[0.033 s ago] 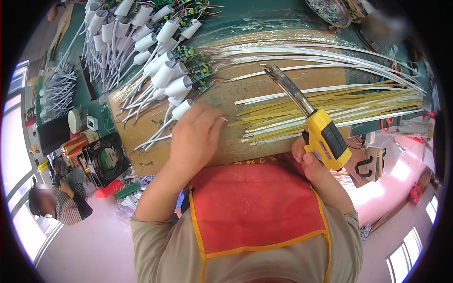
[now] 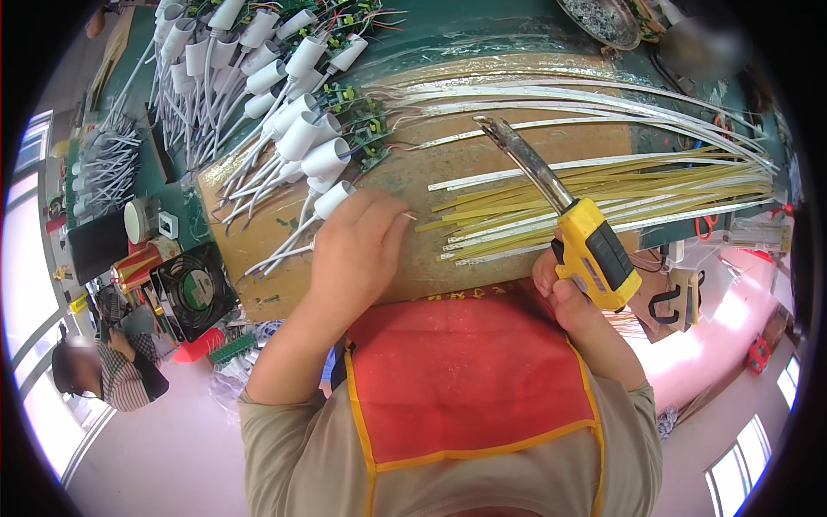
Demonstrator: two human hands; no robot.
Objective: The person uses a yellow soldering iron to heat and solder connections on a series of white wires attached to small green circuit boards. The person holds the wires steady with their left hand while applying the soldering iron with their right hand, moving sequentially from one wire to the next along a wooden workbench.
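My left hand (image 2: 357, 250) rests on the brown work board (image 2: 405, 267), its fingers closed with the knuckles up. Thin wire ends (image 2: 408, 215) poke out at its fingertips; what else it holds is hidden. Just beyond it lies a white lamp cap (image 2: 332, 200), touching or very near the fingers. In my right hand (image 2: 560, 289) is a yellow and black soldering gun (image 2: 600, 258). Its long, darkened metal barrel slants up and left over the LED strips. White LED strips (image 2: 491, 243) and yellow strips (image 2: 508, 194) spread across the right of the board.
Many white lamp caps (image 2: 301, 133) with cables and green circuit boards (image 2: 366, 121) crowd the upper left. A black fan (image 2: 191, 291) stands at the board's left edge. A metal dish (image 2: 603, 21) sits at the far right. Another person (image 2: 108, 366) sits at lower left.
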